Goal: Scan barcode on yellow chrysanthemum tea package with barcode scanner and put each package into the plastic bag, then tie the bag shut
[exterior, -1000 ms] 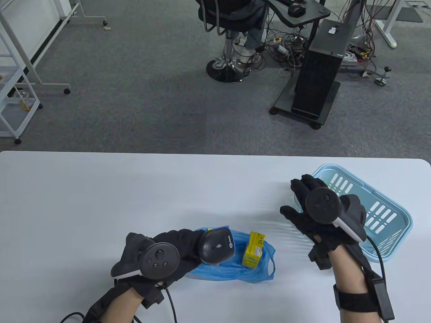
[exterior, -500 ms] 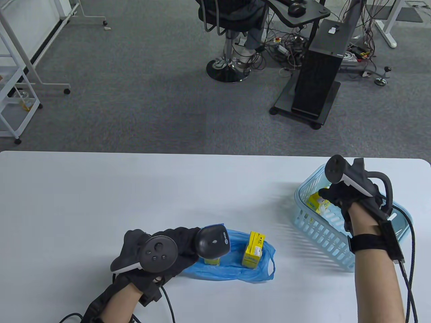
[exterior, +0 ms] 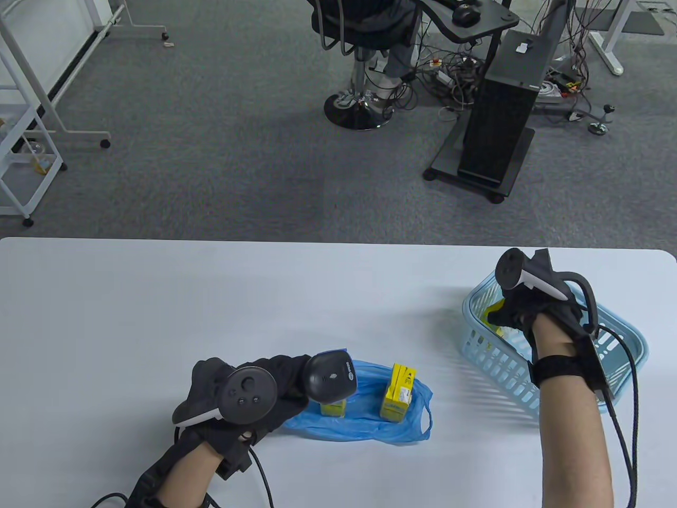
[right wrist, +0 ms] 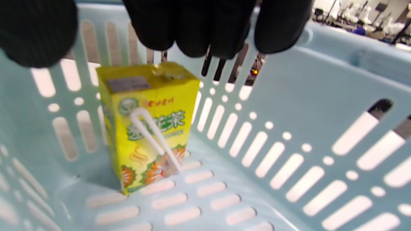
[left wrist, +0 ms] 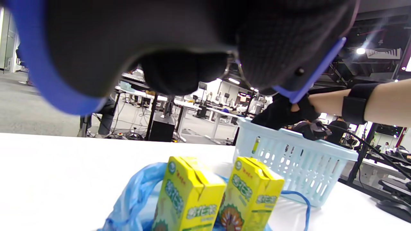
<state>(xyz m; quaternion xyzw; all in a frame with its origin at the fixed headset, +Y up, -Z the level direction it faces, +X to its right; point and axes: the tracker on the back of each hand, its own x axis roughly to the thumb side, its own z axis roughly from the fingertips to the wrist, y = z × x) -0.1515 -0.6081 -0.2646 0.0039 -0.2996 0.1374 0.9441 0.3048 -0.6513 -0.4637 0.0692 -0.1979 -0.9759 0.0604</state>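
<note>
My left hand (exterior: 280, 383) grips the black barcode scanner (exterior: 330, 375), held just above the blue plastic bag (exterior: 370, 423). Two yellow tea packages (exterior: 398, 399) (exterior: 333, 407) stand upright on the bag; the scanner partly hides the left one. In the left wrist view both packages (left wrist: 189, 195) (left wrist: 252, 195) stand side by side under the scanner (left wrist: 160, 38). My right hand (exterior: 508, 315) reaches into the light blue basket (exterior: 497, 360). In the right wrist view its fingers (right wrist: 205, 29) hang spread just above a third yellow package (right wrist: 147, 128), apart from it.
The basket stands at the table's right edge (exterior: 669, 259). Its slotted walls (right wrist: 289, 134) surround the package closely. Cables trail from both wrists. Beyond the table's far edge are a chair (exterior: 365, 63) and a black computer stand (exterior: 497, 121).
My right hand turned over from lying flat above the basket and dipped into it, over the package. The left hand shifted the scanner slightly left, uncovering the second package on the bag.
</note>
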